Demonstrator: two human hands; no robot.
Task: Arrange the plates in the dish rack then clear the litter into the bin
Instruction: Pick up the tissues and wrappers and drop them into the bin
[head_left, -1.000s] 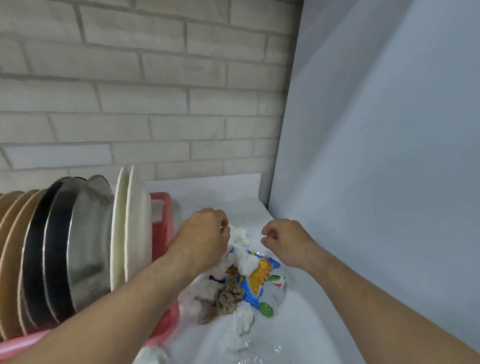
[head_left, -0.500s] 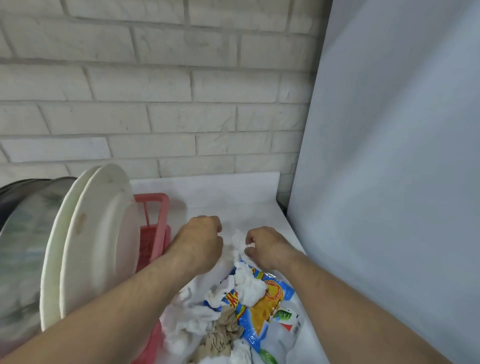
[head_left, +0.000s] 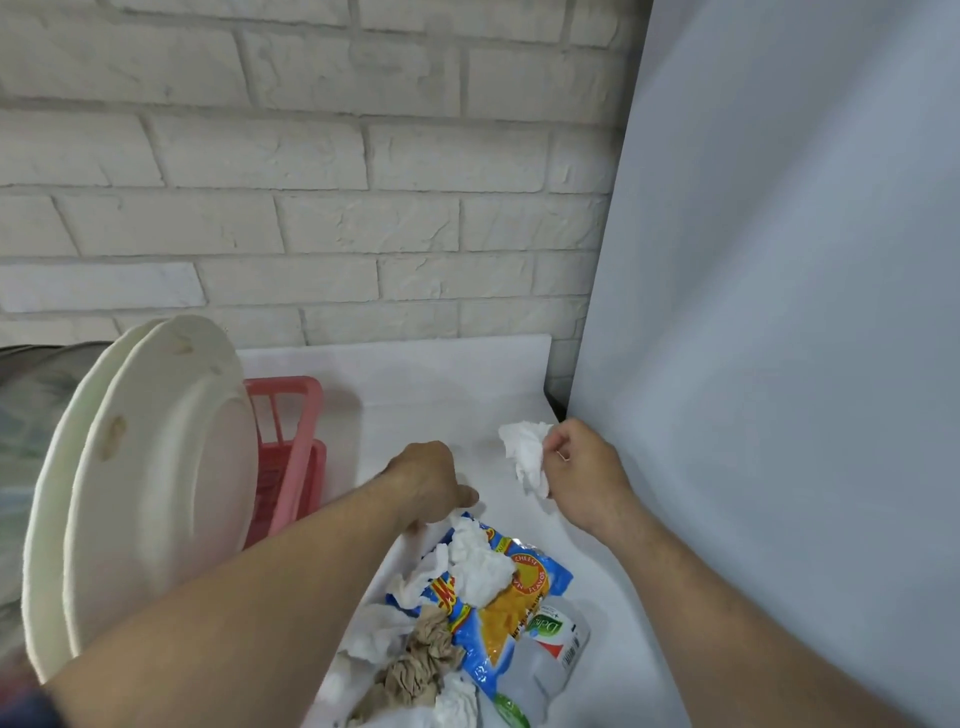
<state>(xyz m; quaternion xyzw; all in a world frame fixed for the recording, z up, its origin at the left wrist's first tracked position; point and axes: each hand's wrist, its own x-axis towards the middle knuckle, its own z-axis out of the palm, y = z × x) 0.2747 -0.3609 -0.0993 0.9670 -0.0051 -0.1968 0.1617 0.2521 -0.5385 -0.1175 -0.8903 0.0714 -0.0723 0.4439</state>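
1. Hands hover at the far end of the snack bag. The left hand droops onto the tissue wad on the bag, and its grasp is hidden, so I cannot tell its state. The right hand pinches a lifted white tissue.
2. Left of the bag, white plates stand on edge in the pink dish rack.
3. Brown paper lies on the desk against the bag's left side, and a plastic bottle lies against its right.
4. The remaining litter lies just on the person's side of both hands, with the bag's long axis running toward the person. The left hand is nearer. No bin shows.
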